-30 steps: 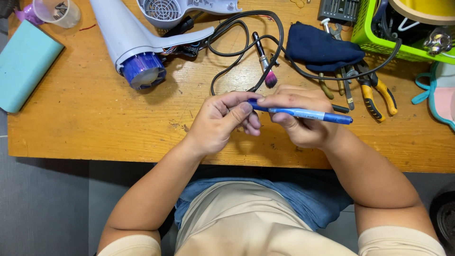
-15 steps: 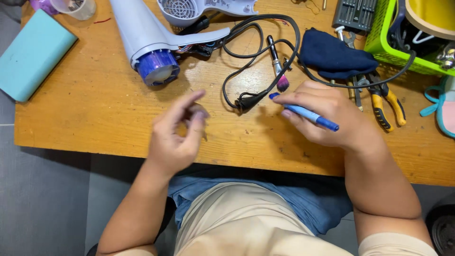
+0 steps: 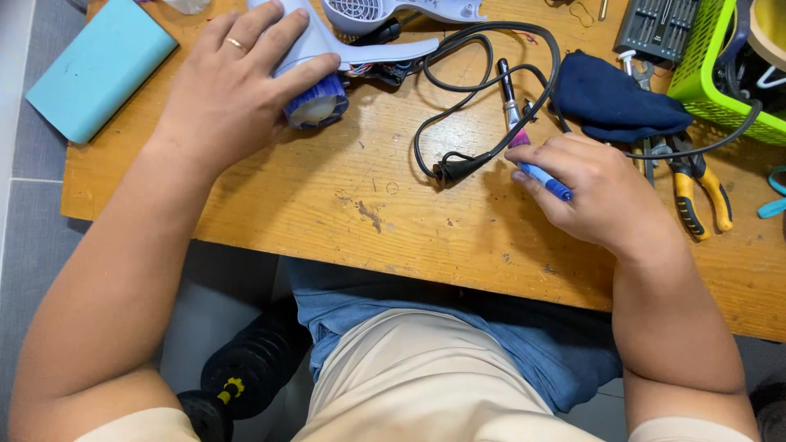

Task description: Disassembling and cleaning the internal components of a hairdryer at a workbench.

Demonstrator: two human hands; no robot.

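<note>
**Opened hair dryer under one hand, blue driver in the other**

Your left hand [image 3: 237,82] lies over the pale barrel of the hair dryer [image 3: 315,49], fingers wrapped around it just behind the blue nozzle end [image 3: 315,105], at the far left of the counter [image 3: 327,213]. Your right hand [image 3: 602,196] is closed around a blue-handled screwdriver [image 3: 547,182], tip pointing toward the far edge, just beside the loop of the black power cord [image 3: 483,98].

What could go wrong from here:
- The dryer's shell looks opened, with a separate grille piece [image 3: 368,12] beside it and thin wires showing between them. Drag the barrel toward you and those wires could strain or tear.
- The cord loops between your hands and runs on toward the green basket [image 3: 712,74]. A pull on the dryer may drag the cord into the pink-tipped tool [image 3: 512,110] lying on it.
- The driver tip sits close to the cord; a slip could nick the insulation. Whether the plug is in a socket I cannot tell.
- Yellow-handled pliers [image 3: 696,192] lie near your right wrist, easy to knock.

The counter is worn, scratched wood with dark stains. A teal block [image 3: 98,69] overhangs its left corner, a dark blue cloth pouch [image 3: 614,102] lies at the right. Grey floor tiles show below, with black weight plates [image 3: 246,368] by your knees.
</note>
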